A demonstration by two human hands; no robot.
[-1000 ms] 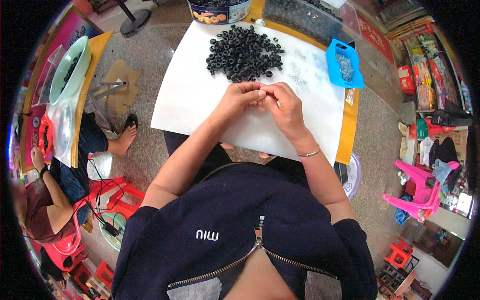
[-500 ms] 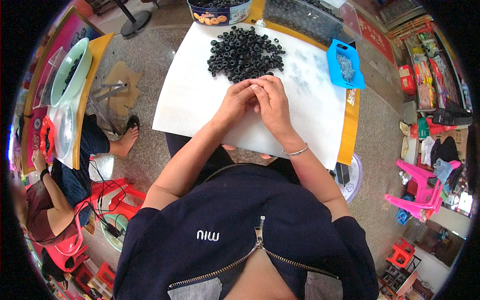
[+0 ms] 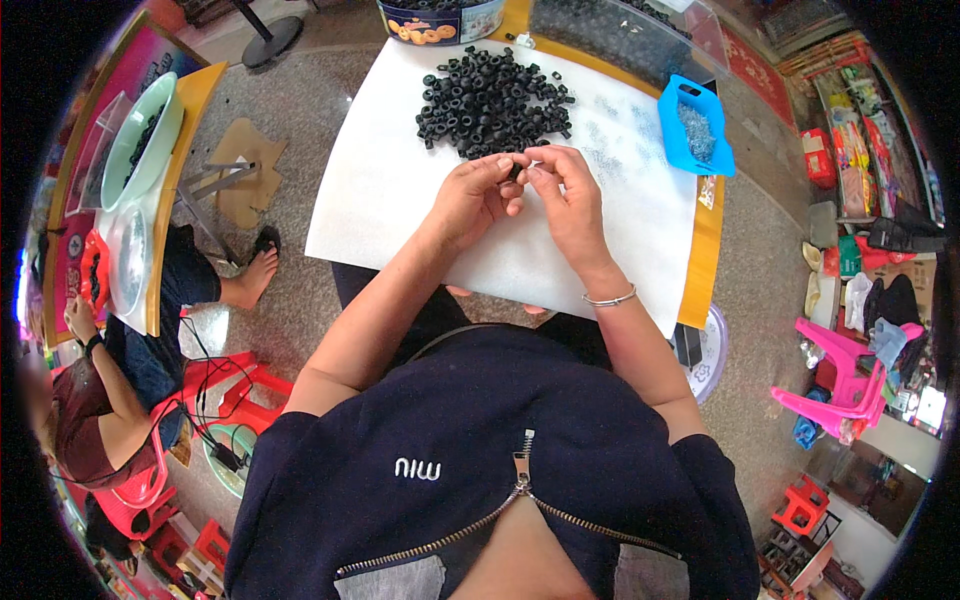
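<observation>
Over the white sheet [image 3: 390,190] in front of me, my left hand [image 3: 470,205] pinches a small black ring-shaped part [image 3: 515,172] between thumb and finger. Beside it, my right hand [image 3: 572,205] has its thumb and forefinger pressed together close to that part; whatever they hold is too small to make out. Just beyond my fingers lies a heap of similar black parts [image 3: 488,95], many with a hole through them. Tiny clear-bluish pieces [image 3: 610,140] are scattered right of the heap. More of them fill a blue plastic basket [image 3: 668,150] at the sheet's right edge.
A round tin [image 3: 435,28] and a clear bin [image 3: 620,45], both with black parts, stand along the far edge. At left, another person's hand [image 3: 80,318] is by a red dish [image 3: 95,270] on a second table, near a pale green bowl [image 3: 165,130]. A pink stool [image 3: 840,375] is at right.
My hands have come apart from being closed together, the right one moving right and turning outward. The black part between the fingertips now shows.
</observation>
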